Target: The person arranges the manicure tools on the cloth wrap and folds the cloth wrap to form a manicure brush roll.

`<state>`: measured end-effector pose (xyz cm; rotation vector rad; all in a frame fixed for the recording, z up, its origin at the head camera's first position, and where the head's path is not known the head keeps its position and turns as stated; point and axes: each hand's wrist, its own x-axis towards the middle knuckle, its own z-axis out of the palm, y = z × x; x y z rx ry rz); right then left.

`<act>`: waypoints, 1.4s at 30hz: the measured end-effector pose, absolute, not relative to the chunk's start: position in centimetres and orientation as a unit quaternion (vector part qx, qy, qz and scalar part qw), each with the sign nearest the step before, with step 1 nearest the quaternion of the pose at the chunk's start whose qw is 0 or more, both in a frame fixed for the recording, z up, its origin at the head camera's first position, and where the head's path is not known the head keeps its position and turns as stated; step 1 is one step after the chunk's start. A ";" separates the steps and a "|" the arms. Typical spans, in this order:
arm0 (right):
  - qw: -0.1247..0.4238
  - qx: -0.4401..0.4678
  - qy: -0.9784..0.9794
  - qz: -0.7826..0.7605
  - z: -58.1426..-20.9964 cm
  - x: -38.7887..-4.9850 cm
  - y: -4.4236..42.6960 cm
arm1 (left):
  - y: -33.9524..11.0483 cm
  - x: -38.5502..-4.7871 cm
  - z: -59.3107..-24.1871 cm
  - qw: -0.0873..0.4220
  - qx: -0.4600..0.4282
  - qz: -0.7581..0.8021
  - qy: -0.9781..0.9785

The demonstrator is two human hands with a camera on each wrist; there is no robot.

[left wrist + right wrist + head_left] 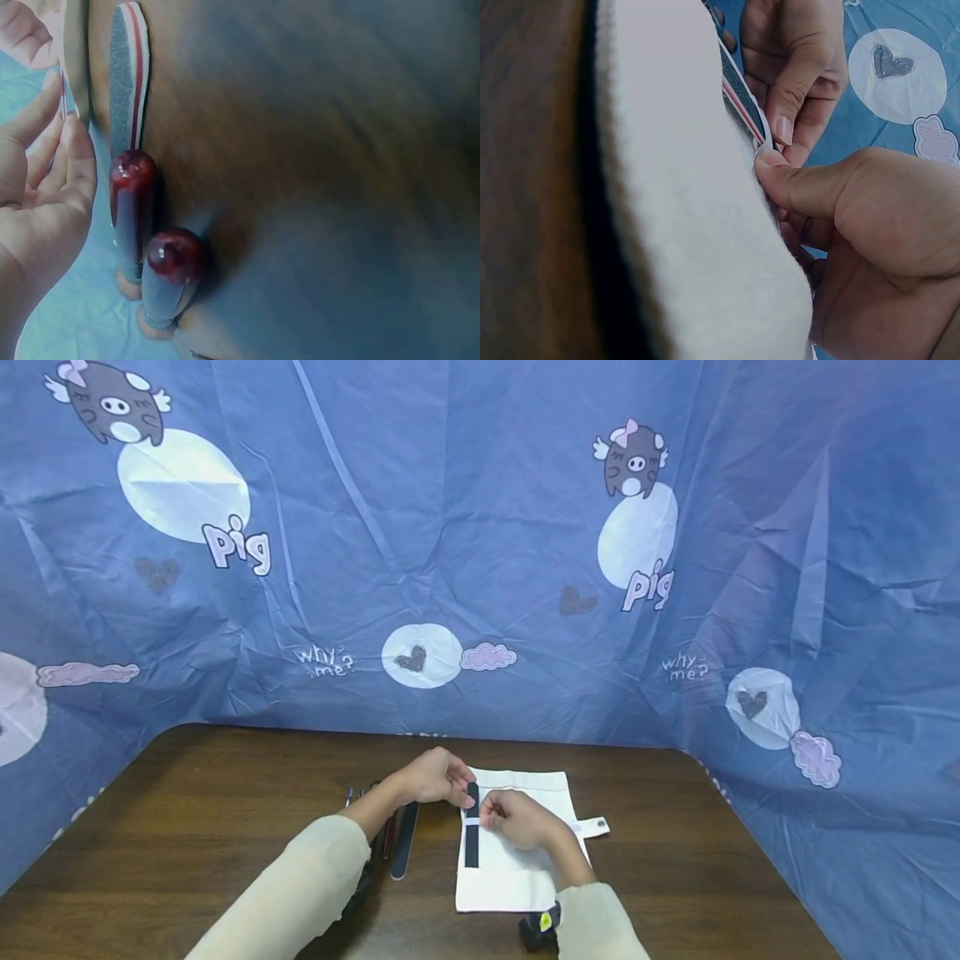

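Note:
A dark nail file [472,843] lies lengthwise on the left part of a spread white cloth case [517,891], passing under a narrow white elastic band [472,822]. At the file's far end my left hand [433,777] pinches it between thumb and fingers. Close beside it, my right hand [519,820] pinches the band at the file's right edge. From the right wrist, the file [742,109] shows red and white layers along its side, and the right thumb [795,180] presses the band there.
Left of the case, a second nail file [405,842] lies on the brown table [247,810]. Brushes with dark red handles [176,259] lie beside it, partly behind the left arm. A strap with a snap [594,827] sticks out right. A black object [536,932] sits near the right sleeve.

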<state>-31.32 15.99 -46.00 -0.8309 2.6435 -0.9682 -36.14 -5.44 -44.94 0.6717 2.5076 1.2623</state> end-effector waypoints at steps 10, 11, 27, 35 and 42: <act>0.101 -0.285 0.895 -0.329 -45.8 -31.1 15.9 | -5.4 -36.0 -44.8 0.131 0.238 0.434 0.859; 0.101 -0.285 0.894 -0.330 -45.7 -31.1 15.9 | -5.4 -36.0 -44.7 0.132 0.237 0.434 0.859; 0.117 -0.273 0.901 -0.317 -45.8 -31.2 15.9 | -5.3 -36.2 -44.7 0.133 0.249 0.389 0.877; 0.116 -0.284 0.896 -0.322 -45.7 -31.2 16.2 | -5.5 -35.8 -44.4 0.131 0.256 0.384 0.878; 0.128 -0.283 0.893 -0.326 -45.0 -31.3 17.0 | -5.5 -36.0 -44.6 0.132 0.248 0.392 0.876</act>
